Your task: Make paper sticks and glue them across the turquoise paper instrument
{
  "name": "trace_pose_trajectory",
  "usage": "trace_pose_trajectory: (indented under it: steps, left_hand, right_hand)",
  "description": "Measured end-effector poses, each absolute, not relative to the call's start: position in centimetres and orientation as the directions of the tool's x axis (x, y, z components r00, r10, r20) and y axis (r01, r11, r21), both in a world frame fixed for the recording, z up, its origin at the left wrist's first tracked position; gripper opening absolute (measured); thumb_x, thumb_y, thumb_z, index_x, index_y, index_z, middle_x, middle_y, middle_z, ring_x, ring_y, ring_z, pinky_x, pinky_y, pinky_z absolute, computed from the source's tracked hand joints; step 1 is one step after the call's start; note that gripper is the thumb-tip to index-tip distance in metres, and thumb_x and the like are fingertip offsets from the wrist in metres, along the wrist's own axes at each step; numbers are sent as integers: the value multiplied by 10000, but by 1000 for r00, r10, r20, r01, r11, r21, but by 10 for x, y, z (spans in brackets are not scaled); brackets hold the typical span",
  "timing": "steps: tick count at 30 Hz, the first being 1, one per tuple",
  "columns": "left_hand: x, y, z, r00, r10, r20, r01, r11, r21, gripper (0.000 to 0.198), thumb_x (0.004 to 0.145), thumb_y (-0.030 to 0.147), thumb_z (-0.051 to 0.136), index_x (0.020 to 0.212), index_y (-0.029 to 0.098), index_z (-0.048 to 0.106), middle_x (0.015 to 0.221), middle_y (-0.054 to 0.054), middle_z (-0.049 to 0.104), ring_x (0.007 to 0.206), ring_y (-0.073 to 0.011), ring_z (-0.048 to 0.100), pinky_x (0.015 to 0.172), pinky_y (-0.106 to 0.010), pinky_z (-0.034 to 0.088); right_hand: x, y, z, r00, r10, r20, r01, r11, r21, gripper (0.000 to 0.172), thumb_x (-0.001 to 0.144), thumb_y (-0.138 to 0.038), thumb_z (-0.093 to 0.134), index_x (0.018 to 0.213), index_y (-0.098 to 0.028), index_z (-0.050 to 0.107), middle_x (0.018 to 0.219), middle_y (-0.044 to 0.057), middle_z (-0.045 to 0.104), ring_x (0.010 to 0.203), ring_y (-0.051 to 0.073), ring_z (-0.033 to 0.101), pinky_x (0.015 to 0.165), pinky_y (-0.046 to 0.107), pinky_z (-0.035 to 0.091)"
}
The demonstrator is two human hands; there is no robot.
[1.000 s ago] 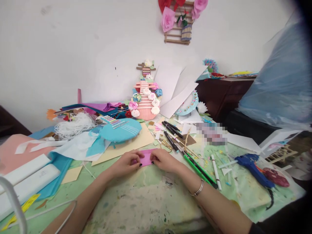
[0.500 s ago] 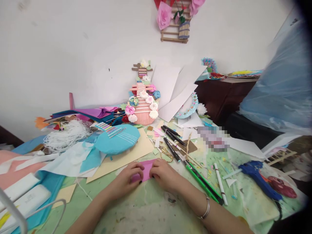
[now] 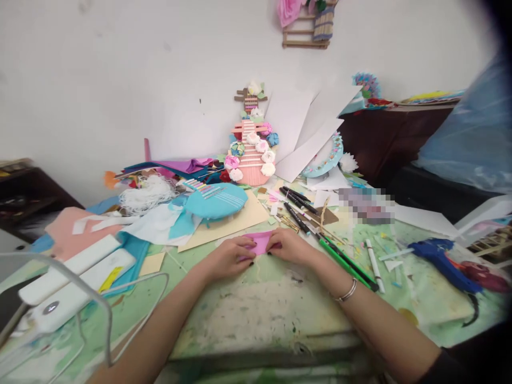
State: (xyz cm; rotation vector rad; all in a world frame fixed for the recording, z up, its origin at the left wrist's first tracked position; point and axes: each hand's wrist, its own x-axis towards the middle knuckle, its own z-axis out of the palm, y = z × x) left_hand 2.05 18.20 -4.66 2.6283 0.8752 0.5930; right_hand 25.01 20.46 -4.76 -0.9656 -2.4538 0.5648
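A small pink piece of paper (image 3: 260, 241) lies on the green paint-stained table (image 3: 256, 309) between my hands. My left hand (image 3: 231, 257) presses on its left side with curled fingers. My right hand (image 3: 288, 246) pinches its right edge; a silver bangle sits on that wrist. Both hands are closed on the paper, which hides most of its lower part.
Black and green pens (image 3: 320, 234) lie right of my hands, then a white marker (image 3: 375, 258) and a blue glue gun (image 3: 442, 260). A turquoise disc (image 3: 216, 200) on tan card, white string (image 3: 146, 193) and coloured sheets lie left. A pink flower-decked craft (image 3: 251, 152) stands at the wall.
The view has swung slightly left and tilted down, so everything sits a bit further right and higher. My hands stay on the pink paper, pressed closer together over it.
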Motion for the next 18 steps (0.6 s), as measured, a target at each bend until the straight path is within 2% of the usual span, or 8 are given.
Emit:
trace_pose_trajectory:
  steps: [4,9,18]
  left_hand:
    - [16,181,-51,703,627,336,525,-776,351,225,834,242,520,925,207,723,1098,-96,665,1021,-194,613,913,-333,470]
    - [15,182,-55,675,631,384,533,-776,337,209,812,220,529,862,185,729,1000,-95,691,935,-186,639,859,-309,494]
    - [20,179,-50,666,626,407,570,-778,264,200,796,201,530,832,172,724,904,-96,646,856,-173,583,763,-278,463]
  right_hand:
    - [253,202,-46,-613,741,274,580,658,-480,142,705,-91,654,759,-184,747,745,34,664,685,134,570,658,241,406]
    - [258,198,-46,-587,750,305,620,658,-426,142,694,-78,663,753,-172,752,731,44,656,671,134,562,641,237,399]
    - [264,203,-47,-635,711,302,605,701,-378,139,717,-86,624,733,-168,735,724,43,656,702,145,558,673,247,397]
